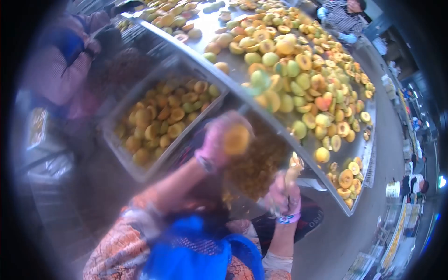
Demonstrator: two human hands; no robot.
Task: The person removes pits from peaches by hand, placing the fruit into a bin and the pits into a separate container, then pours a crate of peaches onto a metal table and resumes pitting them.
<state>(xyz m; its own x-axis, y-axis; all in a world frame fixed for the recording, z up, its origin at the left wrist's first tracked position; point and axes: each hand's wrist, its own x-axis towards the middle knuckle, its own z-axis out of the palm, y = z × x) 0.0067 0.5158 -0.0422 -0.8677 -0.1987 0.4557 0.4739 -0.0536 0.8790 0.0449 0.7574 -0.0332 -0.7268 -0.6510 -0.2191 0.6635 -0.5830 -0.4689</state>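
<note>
My left hand (217, 137), in a pink glove and blurred, is closed around an orange-yellow fruit (236, 139) near the middle of the view. Lower and to the right, my right hand (283, 193), also gloved, has its fingers pressed together around something small and pale that I cannot make out. Beneath and between both hands is a blurred mass of brownish-orange pieces (258, 170). Left of my left hand, a clear crate (122, 163) holds several whole and halved fruits (154, 119).
A metal table (212, 65) with a raised edge carries many halved fruits (303, 81). A co-worker (63, 65) is at the left, and another (345, 18) at the far side. Farther right are more tables and people.
</note>
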